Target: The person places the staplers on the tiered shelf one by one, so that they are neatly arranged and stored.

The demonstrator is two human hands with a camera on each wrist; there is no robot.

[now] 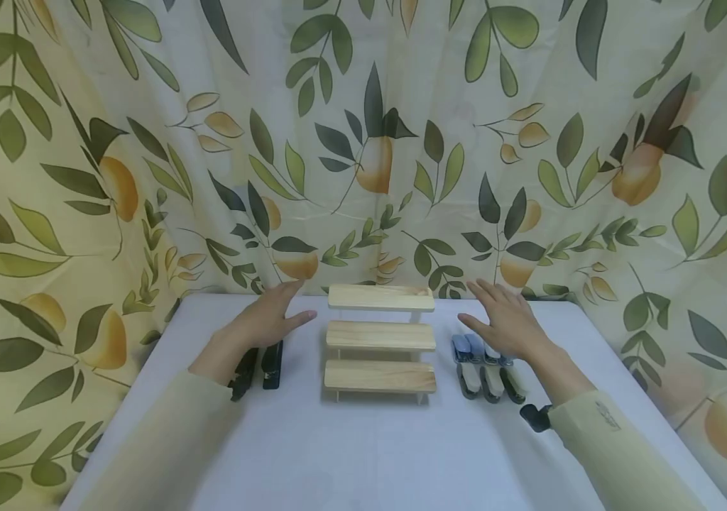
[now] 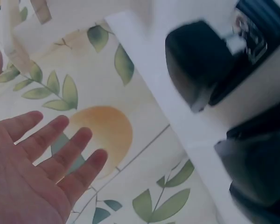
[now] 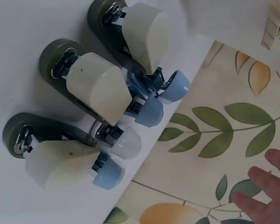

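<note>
My left hand hovers over two black staplers on the left part of the table, fingers extended and thumb apart. Its palm and straight fingers show bare in the left wrist view, beside the large black stapler. On the other side, my right hand is held above a group of staplers with its fingers spread, gripping nothing. Three cream staplers with dark green bases lie nearest me there. Behind them sits a row of several small staplers, mostly blue, partly hidden by the hand in the head view.
Between the hands stands a three-step wooden display rack with pale boards on light supports. A white cloth covers the table. Fruit-and-leaf patterned curtains hang close along the back and sides. A small black piece sits at the right cuff.
</note>
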